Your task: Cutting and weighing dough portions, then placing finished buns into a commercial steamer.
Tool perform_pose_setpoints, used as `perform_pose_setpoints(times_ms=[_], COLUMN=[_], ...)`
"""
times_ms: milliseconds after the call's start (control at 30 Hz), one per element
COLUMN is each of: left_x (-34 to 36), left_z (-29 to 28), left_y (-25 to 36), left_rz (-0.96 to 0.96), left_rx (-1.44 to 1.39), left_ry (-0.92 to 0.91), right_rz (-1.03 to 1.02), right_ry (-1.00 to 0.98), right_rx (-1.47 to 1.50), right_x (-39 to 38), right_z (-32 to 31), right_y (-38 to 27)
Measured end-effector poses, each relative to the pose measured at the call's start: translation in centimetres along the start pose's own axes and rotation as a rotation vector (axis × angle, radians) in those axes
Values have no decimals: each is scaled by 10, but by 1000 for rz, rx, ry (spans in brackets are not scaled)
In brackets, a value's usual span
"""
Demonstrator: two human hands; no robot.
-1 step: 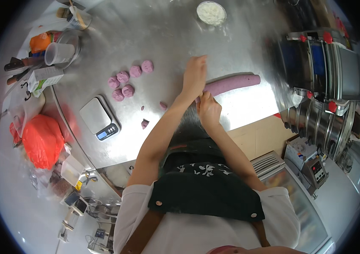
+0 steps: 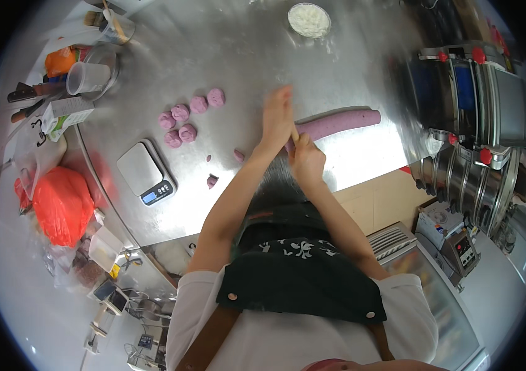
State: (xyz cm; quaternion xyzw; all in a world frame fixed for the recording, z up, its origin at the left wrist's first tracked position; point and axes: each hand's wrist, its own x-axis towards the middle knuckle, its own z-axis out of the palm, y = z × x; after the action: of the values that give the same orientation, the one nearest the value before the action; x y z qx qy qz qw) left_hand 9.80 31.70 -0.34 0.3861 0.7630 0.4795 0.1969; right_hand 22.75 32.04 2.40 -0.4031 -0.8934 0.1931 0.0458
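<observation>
A long purple dough log point(image 2: 343, 123) lies on the steel table point(image 2: 244, 55), running to the right. My left hand point(image 2: 277, 114) is at the log's left end with its fingers stretched out and together, touching the dough. Just below it my right hand point(image 2: 306, 161) is closed around a thin tan tool point(image 2: 294, 134) whose tip meets the end of the log. Several round purple dough pieces point(image 2: 188, 115) sit in a cluster to the left. Small purple scraps point(image 2: 239, 155) lie nearer to me.
A small digital scale point(image 2: 145, 173) stands at the table's near left. A white bowl of flour point(image 2: 309, 20) is at the far edge, and a clear measuring cup point(image 2: 86, 77) and clutter at the far left. A red bag point(image 2: 62, 204) hangs left; steel machines point(image 2: 473, 93) stand right.
</observation>
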Motion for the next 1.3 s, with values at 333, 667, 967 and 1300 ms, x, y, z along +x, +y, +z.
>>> perform_pose_setpoints(times_ms=[333, 667, 967, 1300], left_x=[-72, -172, -181, -69], left_z=[0, -243, -216, 9], left_y=[-8, -117, -97, -3], left_rz=[136, -156, -67, 265], left_rx=[514, 346, 551, 382], left_ry=[-155, 815, 740, -60], right_rz=[68, 75, 131, 470], right_ry=[114, 28, 86, 408], right_rx=[200, 264, 194, 362], right_x=[-31, -73, -73, -94], right_z=[-36, -23, -12, -47], right_y=[13, -20, -29, 78])
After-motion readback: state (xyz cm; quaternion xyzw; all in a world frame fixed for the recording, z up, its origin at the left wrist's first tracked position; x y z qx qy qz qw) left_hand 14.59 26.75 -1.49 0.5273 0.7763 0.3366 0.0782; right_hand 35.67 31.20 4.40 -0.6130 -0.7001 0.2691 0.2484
